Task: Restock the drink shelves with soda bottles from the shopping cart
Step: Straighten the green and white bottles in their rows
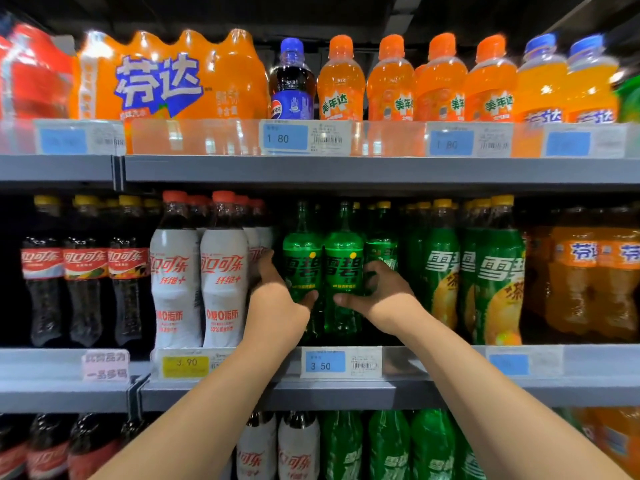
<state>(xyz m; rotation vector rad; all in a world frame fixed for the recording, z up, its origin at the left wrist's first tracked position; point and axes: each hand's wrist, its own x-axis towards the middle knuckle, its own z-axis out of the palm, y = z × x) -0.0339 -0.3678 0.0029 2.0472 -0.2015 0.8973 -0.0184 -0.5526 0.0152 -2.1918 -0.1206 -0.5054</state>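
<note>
In the head view, two green soda bottles stand upright and side by side at the front of the middle shelf (450,389), just above the blue price tag (341,362), with their long axes vertical and their labels facing out. The left hand (273,292) grips the left green bottle (302,261) from its outer left side, its thumb laid across the front below the label and its fingers curled round out of sight towards the white cola bottles (224,282) next to it. The right hand (377,296) mirrors this on the right green bottle (344,261), with the thumb in front and the fingers wrapped round the right flank. Each hand is therefore closed on its own bottle at mid-body, and the two thumbs nearly meet where the bottles touch. Both forearms reach up and forward from below, about equally far, with the wrists level, so neither hand is the nearer. The free depth of the shelf lies straight ahead of the grips, and more green bottles stand behind and to the right, beside the yellow-capped lemon bottles (498,271). Whether the bases already rest on the shelf cannot be told. The likely next move is a straight push back, keeping both bottles vertical so they do not knock their neighbours. The shopping cart is not in view
</note>
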